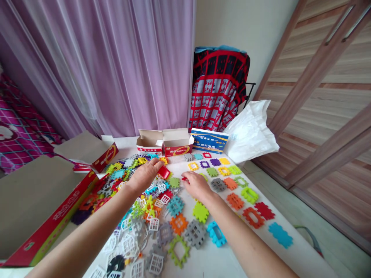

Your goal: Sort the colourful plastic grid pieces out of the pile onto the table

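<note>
My left hand [145, 174] rests on a heap of colourful plastic interlocking tiles [136, 216] and its fingers pinch a red square tile [164, 172]. My right hand [197, 186] lies beside it, fingers curled on a small red piece [183, 178] that I can barely make out. To the right, single tiles lie in rows on the white table [220, 258]: green [249, 194], orange [235, 200], red [264, 210], blue [280, 234].
Open red-and-white cardboard boxes [165, 142] and a blue box [209, 141] stand at the table's far edge. A large open red box [43, 208] lies left. A white plastic bag [251, 131], a red patterned cloth over a chair [217, 87], a purple curtain and a wooden wardrobe surround the table.
</note>
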A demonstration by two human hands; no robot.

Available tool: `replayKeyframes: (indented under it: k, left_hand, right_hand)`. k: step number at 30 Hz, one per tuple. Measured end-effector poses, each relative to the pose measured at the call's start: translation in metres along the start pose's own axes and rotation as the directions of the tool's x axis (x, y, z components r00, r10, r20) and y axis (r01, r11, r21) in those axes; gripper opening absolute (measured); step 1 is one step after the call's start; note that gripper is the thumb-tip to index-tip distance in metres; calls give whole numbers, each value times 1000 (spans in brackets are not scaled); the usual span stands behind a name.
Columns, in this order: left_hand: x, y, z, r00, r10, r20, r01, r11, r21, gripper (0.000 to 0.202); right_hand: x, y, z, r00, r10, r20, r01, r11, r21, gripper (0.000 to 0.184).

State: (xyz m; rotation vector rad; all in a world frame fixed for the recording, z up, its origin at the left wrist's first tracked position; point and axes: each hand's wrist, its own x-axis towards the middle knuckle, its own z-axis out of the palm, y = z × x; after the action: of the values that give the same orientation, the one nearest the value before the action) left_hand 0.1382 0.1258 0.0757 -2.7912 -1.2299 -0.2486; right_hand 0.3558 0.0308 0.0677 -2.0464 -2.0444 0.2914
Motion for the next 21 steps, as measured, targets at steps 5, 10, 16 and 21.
replayKeyframes:
  k: [5, 10, 16, 21]
  left_hand:
    - [-70, -24, 9, 992, -90, 92, 85, 995, 57, 52]
    - [-109, -27, 21, 996, -89, 26, 88, 996, 25, 58]
    - [-168, 15, 38, 994, 7, -109, -15, 998, -69, 66]
    - [-200, 62, 59, 994, 96, -61, -102, 989, -104, 88]
  right_hand:
    - [17, -41, 13, 970, 142, 200, -134, 990, -52, 43]
    - [20, -63, 23, 948, 193, 254, -182, 981, -69, 39]
    - [1, -43, 16, 964, 169, 206, -167, 986, -30, 40]
    - [-35, -39, 13, 964, 204, 171, -189, 977, -96, 29]
